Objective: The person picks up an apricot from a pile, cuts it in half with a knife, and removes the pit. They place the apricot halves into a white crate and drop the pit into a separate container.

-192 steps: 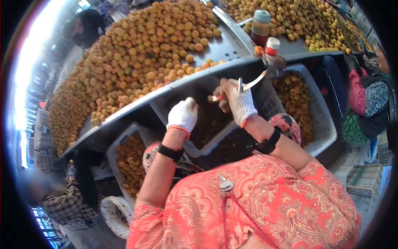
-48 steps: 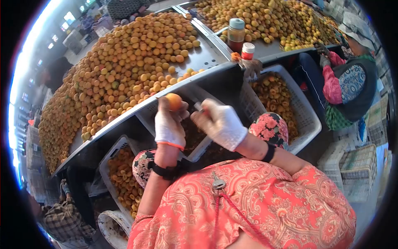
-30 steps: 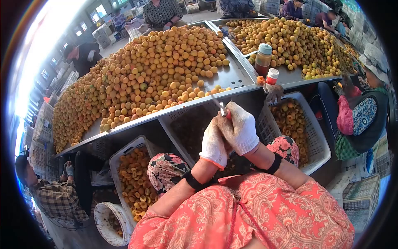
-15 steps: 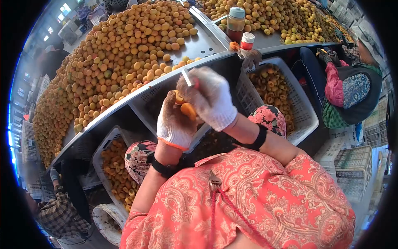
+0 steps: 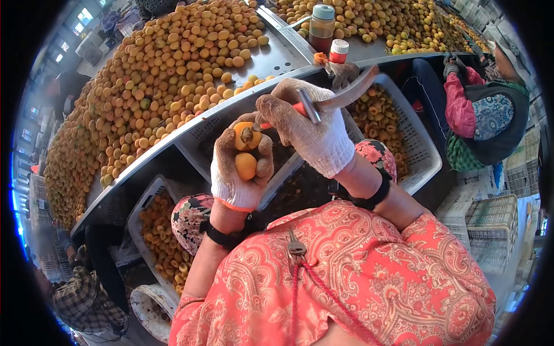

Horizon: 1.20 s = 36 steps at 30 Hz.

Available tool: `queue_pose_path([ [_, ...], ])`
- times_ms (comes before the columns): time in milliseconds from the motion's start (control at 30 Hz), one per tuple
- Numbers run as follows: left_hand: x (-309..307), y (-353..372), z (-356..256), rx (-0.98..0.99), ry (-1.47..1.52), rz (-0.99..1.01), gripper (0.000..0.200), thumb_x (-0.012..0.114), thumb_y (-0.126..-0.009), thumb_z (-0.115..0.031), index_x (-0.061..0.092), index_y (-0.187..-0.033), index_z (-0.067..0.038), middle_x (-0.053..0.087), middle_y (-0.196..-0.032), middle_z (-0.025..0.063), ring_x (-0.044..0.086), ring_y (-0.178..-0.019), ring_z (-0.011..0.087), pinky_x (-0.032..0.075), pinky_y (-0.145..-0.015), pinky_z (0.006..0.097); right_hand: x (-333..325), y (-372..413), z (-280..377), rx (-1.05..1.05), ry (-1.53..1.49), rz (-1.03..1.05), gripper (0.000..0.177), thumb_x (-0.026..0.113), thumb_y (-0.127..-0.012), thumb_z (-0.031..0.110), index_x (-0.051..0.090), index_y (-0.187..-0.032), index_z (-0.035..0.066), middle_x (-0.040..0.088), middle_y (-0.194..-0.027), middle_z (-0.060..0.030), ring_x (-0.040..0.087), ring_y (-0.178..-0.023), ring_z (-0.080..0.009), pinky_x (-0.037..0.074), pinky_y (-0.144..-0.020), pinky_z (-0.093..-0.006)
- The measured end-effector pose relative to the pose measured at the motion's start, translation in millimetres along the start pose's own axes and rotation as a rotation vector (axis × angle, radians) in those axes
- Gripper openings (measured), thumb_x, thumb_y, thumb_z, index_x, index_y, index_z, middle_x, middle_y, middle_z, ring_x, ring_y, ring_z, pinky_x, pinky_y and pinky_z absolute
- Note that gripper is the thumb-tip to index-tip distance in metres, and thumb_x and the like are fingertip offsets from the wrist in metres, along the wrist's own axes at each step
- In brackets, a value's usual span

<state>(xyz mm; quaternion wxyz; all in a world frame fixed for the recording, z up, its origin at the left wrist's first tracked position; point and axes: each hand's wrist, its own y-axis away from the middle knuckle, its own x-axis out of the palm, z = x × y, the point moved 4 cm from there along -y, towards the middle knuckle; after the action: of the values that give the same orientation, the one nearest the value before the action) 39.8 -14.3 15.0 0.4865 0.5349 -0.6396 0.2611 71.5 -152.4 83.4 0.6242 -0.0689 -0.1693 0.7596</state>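
Observation:
My left hand, in a dirty white knit glove, holds two orange fruits. The upper fruit shows a dark brown spot on its face, and the lower fruit rests in the palm. Just right of it, my right hand, also gloved, is closed round the red handle of a curved knife. The blade points up and right, with a short metal bar crossing it near the handle. The handle's end is close to the upper fruit.
A metal table bears heaped fruit, a lidded bottle and a small white-capped jar. Crates of opened fruit stand left and right. One co-worker sits right; another is lower left.
My right hand has turned and shifted right and slightly down, bringing the curved blade into view. My left hand has opened upward somewhat, showing both fruits more fully.

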Motion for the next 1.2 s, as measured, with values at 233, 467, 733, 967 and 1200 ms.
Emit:
queue_pose_path([
  [233, -13, -2, 4, -0.008, -0.093, -0.072, 0.031, 0.059, -0.096, -0.035, 0.057, -0.116, -0.011, 0.057, -0.086, 0.0056, 0.054, -0.069, 0.0136, 0.038, -0.046, 0.0209, -1, -3, -10, 0.183, -0.067, 0.048, 0.029, 0.06, -0.097, 0.026, 0.067, -0.084, 0.001, 0.063, -0.065, -0.0019, 0.054, -0.056, -0.0071, 0.042, -0.049, -0.0233],
  [467, -3, 3, 2, -0.052, -0.137, 0.13, 0.031, 0.058, -0.097, -0.033, 0.056, -0.116, -0.009, 0.056, -0.087, 0.0072, 0.053, -0.07, 0.0115, 0.037, -0.045, 0.0193, -4, 4, -29, 0.516, -0.422, -0.072, 0.027, 0.065, -0.095, 0.029, 0.069, -0.082, 0.005, 0.063, -0.063, -0.0022, 0.049, -0.042, -0.0074, 0.037, -0.037, -0.0224],
  [733, -11, 2, -7, 0.055, -0.204, -0.002, 0.034, 0.057, -0.095, -0.034, 0.057, -0.118, -0.008, 0.059, -0.094, 0.0087, 0.058, -0.071, 0.0133, 0.043, -0.047, 0.0189, -6, 7, 10, 0.18, -0.185, -0.035, 0.02, 0.064, -0.097, 0.021, 0.067, -0.089, 0.003, 0.065, -0.068, -0.002, 0.052, -0.048, -0.0042, 0.037, -0.04, -0.0195],
  [967, -6, 4, -3, 0.149, -0.269, -0.084, 0.031, 0.058, -0.094, -0.03, 0.059, -0.117, -0.009, 0.06, -0.097, 0.0038, 0.061, -0.077, 0.0123, 0.043, -0.047, 0.0182, 1, 11, -8, 0.256, -0.179, -0.038, 0.035, 0.054, -0.102, 0.031, 0.062, -0.079, 0.006, 0.069, -0.074, -0.0045, 0.052, -0.044, -0.0063, 0.037, -0.039, -0.0205],
  [1200, 0, 8, -8, 0.193, -0.385, -0.099, 0.027, 0.059, -0.095, -0.025, 0.061, -0.117, -0.009, 0.059, -0.098, 0.0015, 0.06, -0.078, 0.01, 0.046, -0.05, 0.0167, -8, 7, -21, 0.456, -0.401, -0.105, 0.039, 0.054, -0.1, 0.038, 0.057, -0.074, 0.009, 0.069, -0.079, -0.0143, 0.056, -0.047, -0.0145, 0.038, -0.038, -0.0243],
])
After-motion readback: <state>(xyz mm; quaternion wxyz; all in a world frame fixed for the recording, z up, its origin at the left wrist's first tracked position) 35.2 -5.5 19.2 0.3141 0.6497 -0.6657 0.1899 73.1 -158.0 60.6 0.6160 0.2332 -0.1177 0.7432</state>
